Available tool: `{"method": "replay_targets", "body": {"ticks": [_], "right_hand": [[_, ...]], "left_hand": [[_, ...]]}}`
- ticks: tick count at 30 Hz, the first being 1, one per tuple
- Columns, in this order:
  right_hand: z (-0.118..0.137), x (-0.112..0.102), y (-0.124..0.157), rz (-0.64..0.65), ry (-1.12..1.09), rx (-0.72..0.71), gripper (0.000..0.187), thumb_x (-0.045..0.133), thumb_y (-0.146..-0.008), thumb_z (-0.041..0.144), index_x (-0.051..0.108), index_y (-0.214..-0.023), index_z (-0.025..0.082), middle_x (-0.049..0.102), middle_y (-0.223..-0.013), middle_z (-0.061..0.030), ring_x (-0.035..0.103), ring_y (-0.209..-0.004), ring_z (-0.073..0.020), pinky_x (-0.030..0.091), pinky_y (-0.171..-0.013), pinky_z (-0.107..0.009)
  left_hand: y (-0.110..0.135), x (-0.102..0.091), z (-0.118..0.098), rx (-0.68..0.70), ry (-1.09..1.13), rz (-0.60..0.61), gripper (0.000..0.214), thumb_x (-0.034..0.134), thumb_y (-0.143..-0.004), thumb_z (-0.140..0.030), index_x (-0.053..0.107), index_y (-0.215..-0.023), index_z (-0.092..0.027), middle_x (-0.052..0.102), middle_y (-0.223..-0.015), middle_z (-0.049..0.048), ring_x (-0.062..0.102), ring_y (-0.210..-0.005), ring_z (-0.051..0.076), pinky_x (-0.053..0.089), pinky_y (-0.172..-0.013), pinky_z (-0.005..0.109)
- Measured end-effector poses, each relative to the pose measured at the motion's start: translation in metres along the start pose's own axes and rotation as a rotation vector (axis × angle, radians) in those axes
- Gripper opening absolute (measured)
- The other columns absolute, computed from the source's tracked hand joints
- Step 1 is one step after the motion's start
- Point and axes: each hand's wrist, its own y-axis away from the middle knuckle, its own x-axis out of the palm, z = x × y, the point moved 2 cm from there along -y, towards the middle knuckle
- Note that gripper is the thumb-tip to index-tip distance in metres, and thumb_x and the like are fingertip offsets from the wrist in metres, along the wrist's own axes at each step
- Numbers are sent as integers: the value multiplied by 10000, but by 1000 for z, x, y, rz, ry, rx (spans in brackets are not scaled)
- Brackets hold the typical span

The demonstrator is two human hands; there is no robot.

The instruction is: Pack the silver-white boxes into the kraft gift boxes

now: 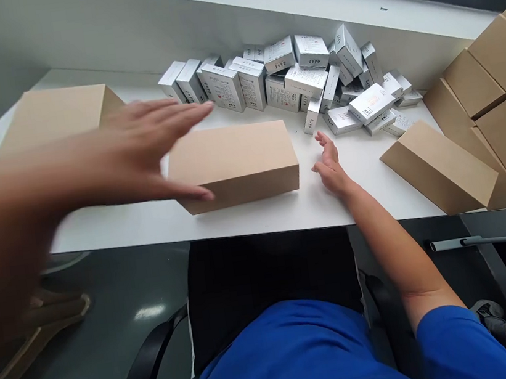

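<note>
A closed brown cardboard box lies lengthwise on the white table in front of me. My left hand reaches over its left end with thumb and fingers spread; whether it touches the cardboard I cannot tell. Just beyond the box's right end, my right hand hovers low by the tabletop, fingers parted and nothing in them. Behind both hands, a loose pile of small white-and-silver printed cartons runs along the wall, some upright, others tilted or lying flat.
Another brown box sits at the left, partly behind my left arm. On the right, one box lies at an angle beside stacked brown boxes. The table's front edge borders my lap, and chair armrests flank me.
</note>
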Motion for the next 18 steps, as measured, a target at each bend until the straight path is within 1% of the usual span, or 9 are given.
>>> {"method": "replay_targets", "body": {"ticks": [2,3,4,6,8,11,14,16,18], "right_hand": [[-1,-1,0,-14,-53,28,937,479,-770,299,217,-1668,254,398,-1704,-140,344,-1611,-341,259,-1345,-656],[-1,-1,1,-11,-72,38,924,480,-769,298,235,-1658,253,391,-1709,-137,334,-1617,-335,257,-1348,-652],[0,-2,1,-7,-85,46,912,481,-769,300,251,-1649,251,384,-1713,-135,324,-1623,-329,249,-1354,-648],[0,-3,1,1,-92,54,893,488,-770,306,277,-1635,249,378,-1714,-134,316,-1628,-325,241,-1359,-647],[1,-4,1,7,-82,54,870,498,-780,316,303,-1626,259,384,-1709,-134,315,-1626,-333,253,-1350,-659],[2,-5,0,39,-61,38,812,506,-837,375,323,-1623,278,388,-1711,-134,300,-1631,-348,248,-1343,-677],[3,-6,-1,93,-55,17,779,491,-911,488,306,-1636,272,364,-1730,-144,274,-1648,-344,219,-1358,-658],[4,-7,-1,104,-65,14,785,484,-935,550,297,-1640,259,348,-1737,-155,260,-1657,-344,203,-1366,-650],[4,-7,1,101,-74,9,793,485,-952,603,294,-1641,260,340,-1739,-160,259,-1657,-349,192,-1367,-659]], "left_hand": [[-35,13,-21,99,50,53,1447,626,-761,-948,-100,-1780,-219,-9,-1872,154,-19,-1720,472,-69,-1358,670],[-50,20,-26,85,77,101,1467,673,-783,-881,-159,-1764,-175,-45,-1863,194,-52,-1716,483,-112,-1334,709],[-62,26,-29,59,103,162,1501,723,-776,-821,-196,-1750,-143,-38,-1855,229,-45,-1715,489,-104,-1329,723],[-80,36,-30,10,139,252,1553,794,-723,-752,-194,-1749,-131,40,-1846,264,23,-1710,510,-28,-1341,724],[-90,41,-29,-12,140,266,1571,835,-655,-715,-128,-1770,-170,152,-1828,271,113,-1689,544,56,-1341,724],[-93,41,-32,1,126,218,1541,846,-590,-685,-16,-1788,-243,300,-1776,255,229,-1645,572,185,-1323,699],[-81,32,-40,10,108,184,1448,816,-608,-680,73,-1783,-275,381,-1735,208,317,-1612,522,308,-1296,604],[-66,20,-40,9,55,151,1346,791,-660,-667,152,-1761,-232,410,-1709,198,360,-1584,471,331,-1292,555],[-49,2,-29,7,-9,110,1252,762,-700,-700,244,-1713,-176,428,-1680,203,397,-1540,438,334,-1294,545]]}}
